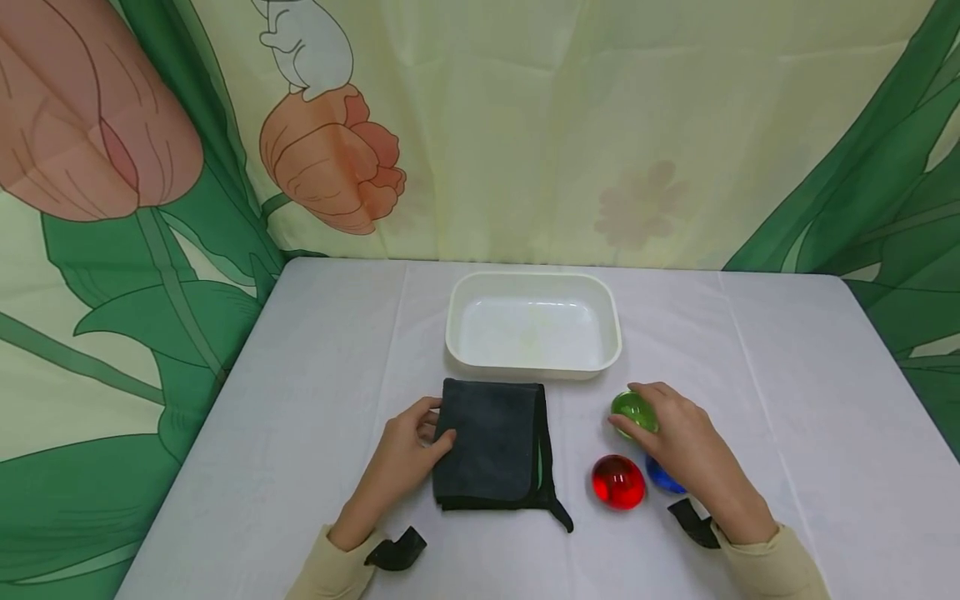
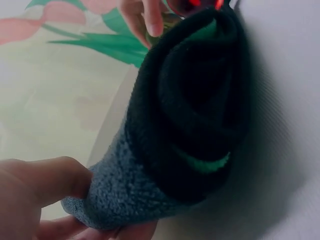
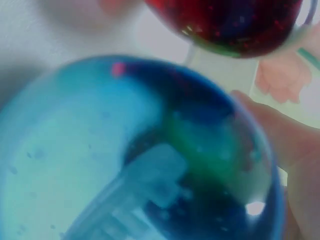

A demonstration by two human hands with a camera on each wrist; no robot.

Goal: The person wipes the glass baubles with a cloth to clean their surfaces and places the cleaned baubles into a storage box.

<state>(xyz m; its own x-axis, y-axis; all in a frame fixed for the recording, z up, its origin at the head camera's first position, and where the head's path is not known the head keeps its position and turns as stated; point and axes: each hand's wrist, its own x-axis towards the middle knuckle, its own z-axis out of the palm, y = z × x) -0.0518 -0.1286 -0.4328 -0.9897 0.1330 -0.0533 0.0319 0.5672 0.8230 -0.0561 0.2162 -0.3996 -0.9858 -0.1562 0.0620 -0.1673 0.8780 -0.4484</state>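
Across the back and round both sides, a pale yellow backdrop (image 1: 540,125) printed with big tulips and green leaves. In front, a table (image 1: 262,433) spread with white cloth. Towards its far edge, an oblong white tray (image 1: 525,363) with rounded corners. Just nearer than the tray, a folded dark grey towel (image 1: 487,442), black-edged, with a black loop at the near right corner and a sliver of green between the folds. On the towel's left edge, the left hand (image 1: 405,454), clamped: thumb on top, fingers round the side. Well to the right, the right hand (image 1: 686,433), clamped on a ball. Smallest, three glassy balls: the red ball (image 1: 618,482) on the table; the blue ball (image 1: 663,477) just beside, partly hidden under the right hand; the green ball (image 1: 633,410) between right thumb and fingers, perhaps slightly raised, hard to tell from above.
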